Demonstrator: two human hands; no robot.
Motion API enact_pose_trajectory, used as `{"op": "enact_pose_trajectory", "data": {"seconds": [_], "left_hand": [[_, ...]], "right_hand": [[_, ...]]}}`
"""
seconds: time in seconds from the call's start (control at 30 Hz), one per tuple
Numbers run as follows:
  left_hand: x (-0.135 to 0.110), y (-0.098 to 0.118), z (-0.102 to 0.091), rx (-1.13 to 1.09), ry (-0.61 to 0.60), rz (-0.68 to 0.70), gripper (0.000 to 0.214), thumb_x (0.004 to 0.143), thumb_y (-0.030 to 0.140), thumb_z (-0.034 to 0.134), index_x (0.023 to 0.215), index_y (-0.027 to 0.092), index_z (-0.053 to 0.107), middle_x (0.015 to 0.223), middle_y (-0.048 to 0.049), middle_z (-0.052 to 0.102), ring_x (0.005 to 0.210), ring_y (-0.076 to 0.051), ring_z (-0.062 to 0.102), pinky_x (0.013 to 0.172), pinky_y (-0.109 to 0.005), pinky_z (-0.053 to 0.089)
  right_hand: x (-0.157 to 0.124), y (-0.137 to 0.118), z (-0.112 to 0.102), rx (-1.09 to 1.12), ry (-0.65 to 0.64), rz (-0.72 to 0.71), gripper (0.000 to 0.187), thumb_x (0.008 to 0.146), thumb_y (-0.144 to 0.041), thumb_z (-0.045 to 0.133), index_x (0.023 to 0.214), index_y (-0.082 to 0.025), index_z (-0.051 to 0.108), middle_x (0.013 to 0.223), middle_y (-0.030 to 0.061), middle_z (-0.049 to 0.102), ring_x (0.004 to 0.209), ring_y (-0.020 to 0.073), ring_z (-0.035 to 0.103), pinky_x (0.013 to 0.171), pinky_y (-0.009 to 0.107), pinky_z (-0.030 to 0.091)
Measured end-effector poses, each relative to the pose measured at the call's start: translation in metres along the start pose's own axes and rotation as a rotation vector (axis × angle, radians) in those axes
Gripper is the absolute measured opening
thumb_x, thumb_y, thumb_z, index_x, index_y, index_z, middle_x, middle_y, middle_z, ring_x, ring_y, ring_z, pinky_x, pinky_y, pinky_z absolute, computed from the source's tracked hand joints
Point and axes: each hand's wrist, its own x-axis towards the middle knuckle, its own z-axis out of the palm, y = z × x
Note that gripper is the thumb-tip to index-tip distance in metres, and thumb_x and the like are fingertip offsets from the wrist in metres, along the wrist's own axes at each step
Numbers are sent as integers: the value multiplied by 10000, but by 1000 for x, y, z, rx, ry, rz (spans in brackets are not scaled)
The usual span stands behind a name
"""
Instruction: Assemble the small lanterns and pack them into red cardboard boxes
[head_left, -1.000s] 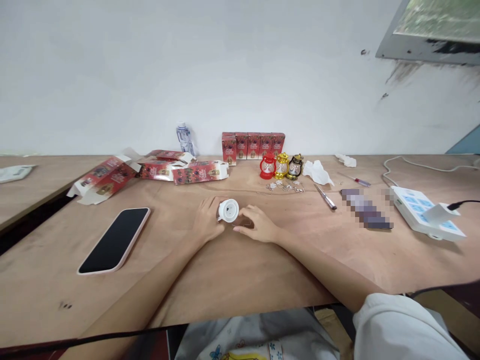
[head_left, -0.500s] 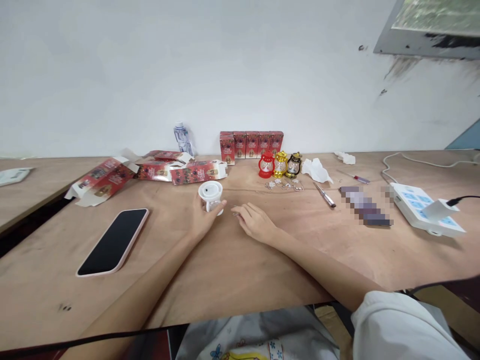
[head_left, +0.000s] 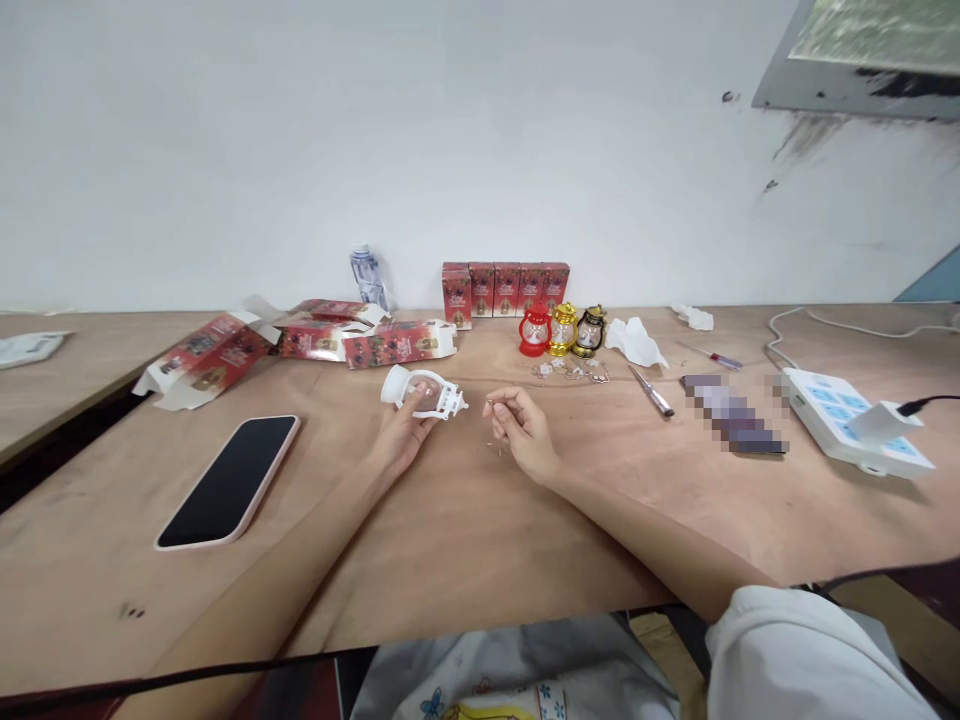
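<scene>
My left hand is closed around a small white lantern, which lies tilted on its side with its base to the left and its top to the right. Just right of the lantern's top, my right hand pinches a tiny thin piece, too small to name. Below those fingertips a few tiny bits lie on the wood. Farther back stand a red lantern, a gold lantern and a dark bronze lantern, with small metal chains and rings in front of them.
Red boxes stand along the wall; opened boxes lie at left near a bottle. A phone lies front left. At right are a cutter knife, crumpled paper, a screwdriver and a power strip.
My left hand has turned the white lantern from upright onto its side. My right fingers have lifted and drawn together in a pinch, and tiny bits now show beneath them.
</scene>
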Motion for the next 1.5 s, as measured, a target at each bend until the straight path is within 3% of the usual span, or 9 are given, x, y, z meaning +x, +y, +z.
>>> {"op": "enact_pose_trajectory", "data": {"seconds": [0.33,0.8,1.07,1.5], "left_hand": [[-13,-7,13,-30,-37,-105,155,738,191,685,877,150,629,886,-38,690,863,-164,665,762,-269,573],[-17,-8,13,-33,-102,-130,157,768,198,654,912,141,631,914,-47,701,864,-155,667,769,-240,563],[-18,-4,17,-80,-71,-155,90,791,146,616,874,117,633,847,-38,697,756,-121,659,677,-201,556],[-16,-8,12,-73,-115,-198,159,785,161,609,938,121,628,907,-61,701,841,-155,670,780,-253,561]], "right_hand": [[3,2,-1,-42,52,5,296,820,-500,544,841,-214,472,557,-71,459,528,90,452,536,228,371],[3,3,3,56,48,54,334,782,-522,583,807,-205,479,522,-80,416,492,78,385,498,218,303],[0,-2,4,132,17,71,316,775,-493,604,805,-201,485,510,-89,396,483,68,378,490,214,296],[2,0,2,172,24,81,333,751,-503,631,775,-200,492,497,-95,369,461,61,340,482,213,290]]}}
